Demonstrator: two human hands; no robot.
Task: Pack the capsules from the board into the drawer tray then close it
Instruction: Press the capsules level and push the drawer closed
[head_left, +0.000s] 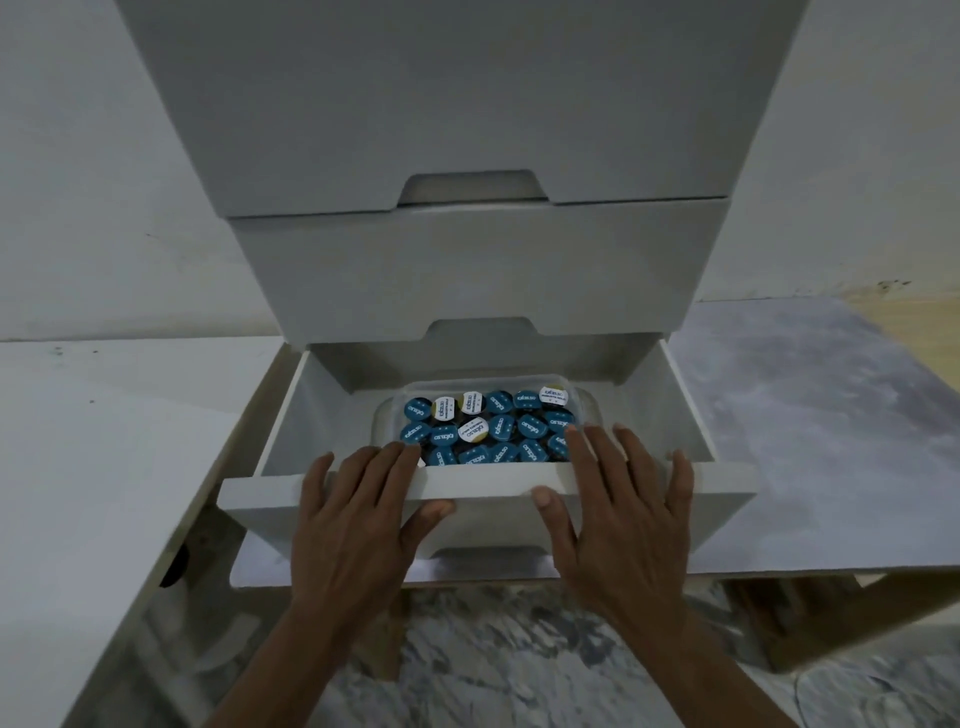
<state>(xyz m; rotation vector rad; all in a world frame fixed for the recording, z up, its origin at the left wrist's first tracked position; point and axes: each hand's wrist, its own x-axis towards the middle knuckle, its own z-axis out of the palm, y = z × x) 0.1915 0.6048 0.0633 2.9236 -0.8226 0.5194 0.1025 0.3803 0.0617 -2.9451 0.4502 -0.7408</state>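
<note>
From the head camera I see both hands laid flat on the near front panel of the open bottom drawer (488, 491); my left hand (358, 512) has its fingers straight and spread over the panel's top edge, thumb pointing right along the front face, gripping nothing; my right hand (621, 512) lies the same way, fingers extended past the edge toward the tray, thumb pointing left, also holding nothing. Inside the drawer sits a clear plastic tray (387, 415), right of the drawer's middle, packed with capsules (496, 428), mostly blue-lidded with a few white-lidded ones among them; the print on the lids is too small and turned for me to read. The near row of capsules is partly cut off by the drawer front and by my right fingertips (574, 434), so I cannot count them. Two closed drawers (478, 270) stack above the open one; the top of the drawer unit runs out of frame. The unit stands on a pale desk (810, 447); a patterned floor (493, 665) shows dimly below, between my forearms.
</note>
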